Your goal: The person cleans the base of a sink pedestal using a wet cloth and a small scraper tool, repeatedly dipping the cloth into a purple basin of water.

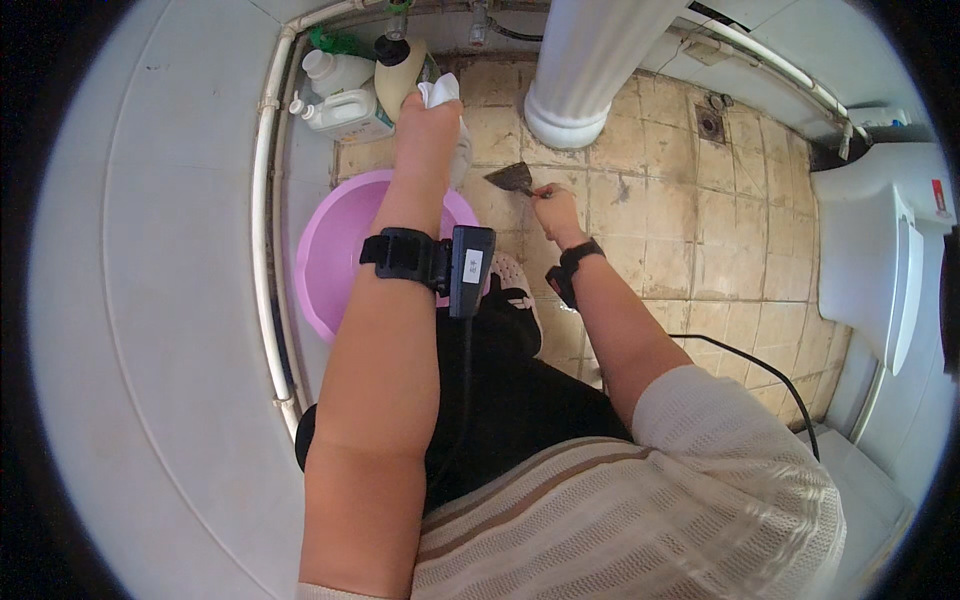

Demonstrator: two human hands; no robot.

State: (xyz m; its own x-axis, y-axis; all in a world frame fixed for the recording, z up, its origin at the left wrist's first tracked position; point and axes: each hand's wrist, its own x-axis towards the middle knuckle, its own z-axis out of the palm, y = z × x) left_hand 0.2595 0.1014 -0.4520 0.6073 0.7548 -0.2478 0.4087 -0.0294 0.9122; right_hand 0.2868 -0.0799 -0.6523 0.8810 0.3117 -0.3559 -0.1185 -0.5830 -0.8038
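My left hand (430, 118) is stretched forward past the pink basin (318, 225), closed on a crumpled white cloth or tissue (440, 90). Most of its fingers are turned away from view. In my right hand (558, 213) is the handle of a scraper (512, 178). Its dark, dirty, wedge-shaped blade points left, close above the tiled floor (640, 225); whether it touches the tiles I cannot tell. My left forearm hides part of the basin. Beside that forearm, a pale thing (462, 155) shows only in part.
A white fluted pedestal (575, 90) rises ahead of both hands. White jugs (350, 112) and a beige bottle (398, 75) stand at the left wall by a white pipe (262, 210). Right are a floor drain (710, 122), a toilet (870, 250) and a black cable (765, 368).
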